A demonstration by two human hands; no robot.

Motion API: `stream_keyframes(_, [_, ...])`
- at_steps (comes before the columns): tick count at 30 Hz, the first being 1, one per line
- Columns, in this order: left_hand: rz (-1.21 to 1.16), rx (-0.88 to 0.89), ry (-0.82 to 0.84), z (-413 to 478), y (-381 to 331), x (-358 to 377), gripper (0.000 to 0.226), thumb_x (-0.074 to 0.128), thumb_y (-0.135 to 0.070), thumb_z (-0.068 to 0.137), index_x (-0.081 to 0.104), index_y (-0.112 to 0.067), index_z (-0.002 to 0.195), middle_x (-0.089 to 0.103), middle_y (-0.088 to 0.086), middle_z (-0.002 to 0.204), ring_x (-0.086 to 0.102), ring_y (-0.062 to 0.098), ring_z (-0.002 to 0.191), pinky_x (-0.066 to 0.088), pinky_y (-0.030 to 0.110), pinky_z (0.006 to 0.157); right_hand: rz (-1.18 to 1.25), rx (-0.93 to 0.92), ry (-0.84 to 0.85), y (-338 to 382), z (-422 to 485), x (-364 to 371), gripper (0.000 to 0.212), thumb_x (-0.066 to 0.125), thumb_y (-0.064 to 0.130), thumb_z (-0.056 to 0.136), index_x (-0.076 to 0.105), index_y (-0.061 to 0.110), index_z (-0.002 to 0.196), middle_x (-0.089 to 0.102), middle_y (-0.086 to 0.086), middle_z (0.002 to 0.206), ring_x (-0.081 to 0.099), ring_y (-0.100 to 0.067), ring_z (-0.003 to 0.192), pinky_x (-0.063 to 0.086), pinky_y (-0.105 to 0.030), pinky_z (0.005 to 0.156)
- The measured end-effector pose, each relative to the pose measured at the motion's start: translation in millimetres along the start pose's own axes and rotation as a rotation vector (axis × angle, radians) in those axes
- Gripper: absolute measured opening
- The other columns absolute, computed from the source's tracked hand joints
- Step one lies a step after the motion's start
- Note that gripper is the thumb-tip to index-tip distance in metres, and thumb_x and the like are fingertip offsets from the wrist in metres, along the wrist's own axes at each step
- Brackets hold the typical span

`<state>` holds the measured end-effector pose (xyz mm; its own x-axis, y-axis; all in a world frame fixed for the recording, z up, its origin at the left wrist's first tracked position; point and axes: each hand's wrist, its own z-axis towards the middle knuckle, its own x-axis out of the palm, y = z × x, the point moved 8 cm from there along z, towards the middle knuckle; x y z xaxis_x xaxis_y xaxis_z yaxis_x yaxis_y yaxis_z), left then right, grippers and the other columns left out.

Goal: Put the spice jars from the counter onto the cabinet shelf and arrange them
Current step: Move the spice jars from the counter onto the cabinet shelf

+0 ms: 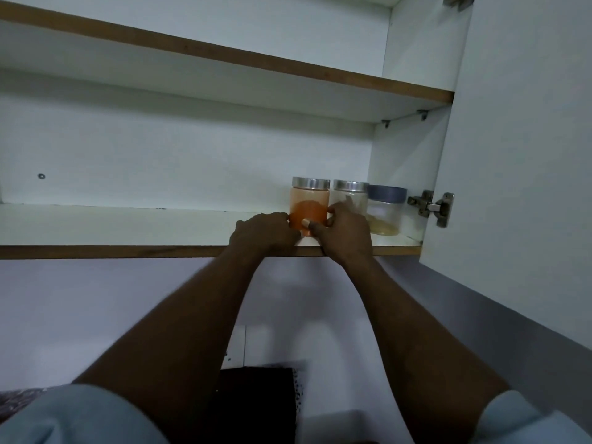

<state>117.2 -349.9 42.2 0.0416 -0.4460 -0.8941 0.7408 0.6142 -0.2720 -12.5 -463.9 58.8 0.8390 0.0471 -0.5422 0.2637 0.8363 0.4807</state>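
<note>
- I see a clear round jar with a brushed silver metal lid and orange powder inside, the orange jar (pixel 309 203), standing upright on the lower cabinet shelf (pixel 128 225), a white board with a brown wood front edge.
- The powder fills roughly the lower half. The wall above it is tinted a pale, hazy orange up to the lid.
- My left hand (pixel 262 233) grips the jar low on its left side, fingers curled against the wall.
- My right hand (pixel 344 233) grips it from the right, the thumb laid across the front near the base and the fingers wrapped round the far side.
- Just to its right is a second clear jar with a silver lid (pixel 349 197), so close that I cannot tell whether the two touch. Its contents are hard to make out.
- Further right, near the cabinet side wall, is a clear jar with a grey-blue lid (pixel 386 209), with a thin layer of pale yellowish stuff at its bottom.
- All three jars sit in a row at the shelf's right end, set back from the front edge.
- The white cabinet door (pixel 512 155) stands open on the right, held by a metal hinge (pixel 431 206).
- An upper white shelf (pixel 224 56) runs above.
</note>
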Motion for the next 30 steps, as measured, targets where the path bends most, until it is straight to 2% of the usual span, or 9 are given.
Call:
stream_keyframes(4, [0.034,-0.028,0.109,10.8,-0.6,13.2,0.060,0.038,-0.069,0.091,0.049,-0.035,0.140,0.059,0.003,0.138,0.045,0.033,0.132,0.027,0.060,0.108,-0.051,0.015,-0.034,-1.0,1.1,6.2,0.059,0.073,0.058,0.084,0.062,0.012,0.121,0.068,-0.006,0.113,0.066,-0.023,0.099,0.041,-0.028,0.076])
stream_keyframes(10, [0.027,-0.025,0.078,10.8,-5.7,11.8,0.058,0.041,-0.066,0.093,0.051,-0.033,0.139,0.060,0.006,0.136,0.048,0.033,0.131,0.030,0.057,0.109,-0.088,0.014,-0.096,-2.4,1.9,0.9,0.056,0.075,0.057,0.082,0.064,0.013,0.116,0.068,-0.004,0.105,0.065,-0.022,0.094,0.040,-0.027,0.073])
stream_keyframes(12, [0.035,-0.024,-0.006,5.7,-6.6,6.2,0.055,0.044,-0.065,0.092,0.059,-0.028,0.129,0.064,0.007,0.127,0.055,0.032,0.121,0.037,0.053,0.102,-0.069,0.028,-0.112,-2.8,1.6,0.7,0.053,0.079,0.054,0.079,0.059,0.016,0.109,0.065,-0.002,0.099,0.060,-0.018,0.086,0.039,-0.027,0.070])
stream_keyframes(14, [0.082,-0.008,-0.191,-4.7,-7.8,-4.9,0.051,0.045,-0.063,0.089,0.065,-0.022,0.111,0.069,0.007,0.112,0.062,0.030,0.106,0.042,0.046,0.086,-0.066,0.037,-0.117,-2.8,1.2,1.9,0.047,0.079,0.051,0.080,0.056,0.018,0.103,0.062,0.000,0.093,0.057,-0.016,0.081,0.038,-0.027,0.068])
stream_keyframes(17, [0.165,0.034,-0.354,-21.9,-13.8,-9.9,0.049,0.040,-0.057,0.091,0.068,-0.018,0.101,0.071,0.009,0.100,0.065,0.030,0.093,0.038,0.037,0.070,-0.112,0.060,-0.116,-6.3,0.6,3.8,0.037,0.076,0.043,0.085,0.062,0.013,0.102,0.068,-0.003,0.094,0.065,-0.021,0.085,0.039,-0.026,0.068])
stream_keyframes(21, [0.191,0.057,-0.322,-30.4,-16.0,-5.4,0.052,0.030,-0.056,0.099,0.068,-0.021,0.105,0.072,0.007,0.098,0.063,0.026,0.084,0.039,0.034,0.068,-0.131,0.055,-0.103,-6.9,-1.5,4.7,0.040,0.071,0.047,0.089,0.067,0.011,0.106,0.071,-0.006,0.098,0.068,-0.023,0.089,0.047,-0.028,0.073])
stream_keyframes(26, [0.310,0.181,-0.452,-58.6,-24.2,-10.2,0.055,0.023,-0.049,0.106,0.070,-0.023,0.101,0.073,0.002,0.086,0.067,0.025,0.075,0.040,0.031,0.064,-0.118,-0.001,-0.106,2.8,-11.5,-2.6,0.035,0.066,0.043,0.094,0.069,0.008,0.101,0.071,-0.009,0.103,0.068,-0.024,0.092,0.054,-0.034,0.081])
stream_keyframes(28, [0.275,0.197,-0.481,-69.9,-24.0,-15.9,0.051,0.026,-0.050,0.105,0.071,-0.028,0.103,0.074,-0.002,0.088,0.068,0.022,0.079,0.043,0.031,0.068,-0.096,-0.080,-0.147,15.5,-29.0,-6.3,0.029,0.061,0.036,0.097,0.068,0.009,0.093,0.069,-0.009,0.096,0.067,-0.026,0.089,0.054,-0.035,0.075])
stream_keyframes(30, [0.209,0.236,-0.541,-82.4,-24.5,-23.7,0.040,0.035,-0.046,0.103,0.072,-0.029,0.108,0.075,-0.004,0.099,0.069,0.020,0.092,0.047,0.035,0.083,-0.079,-0.199,-0.204,32.5,-52.3,-10.8,0.026,0.057,0.032,0.097,0.068,0.009,0.092,0.068,-0.009,0.093,0.063,-0.027,0.092,0.052,-0.038,0.074])
